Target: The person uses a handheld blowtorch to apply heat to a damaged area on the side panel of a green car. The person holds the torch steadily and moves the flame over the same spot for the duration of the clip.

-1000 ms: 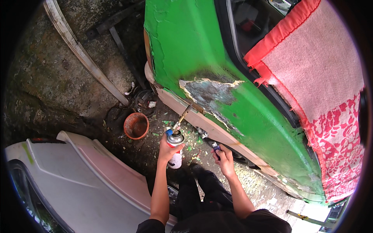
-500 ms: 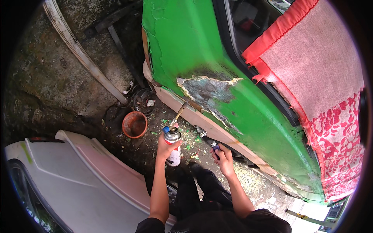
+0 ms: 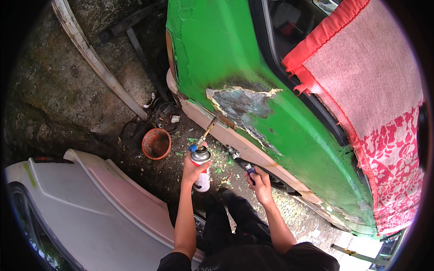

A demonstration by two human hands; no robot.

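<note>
My left hand [image 3: 191,170] is closed around a gas torch [image 3: 201,177], a white and red canister with a blue knob and a brass nozzle. The nozzle tip points up toward the green car's lower edge; no flame shows. In my right hand [image 3: 261,186] is a small dark blue lighter [image 3: 251,171] with a metal top, gripped with the thumb on it. Beyond both hands stands the green car body [image 3: 217,45]. A scorched bare patch [image 3: 244,106] on it has ragged, peeling paint edges, with dark soot above.
A terracotta pot [image 3: 157,144] sits on the ground left of the torch, among scattered paint chips [image 3: 221,165]. A pale car body [image 3: 99,203] fills the lower left. Red and white cloth [image 3: 361,77] drapes over the green car. A long metal strip [image 3: 97,61] leans at upper left.
Almost nothing differs. Both hands keep their hold on the torch and lighter in nearly the same places; the view has shifted very slightly.
</note>
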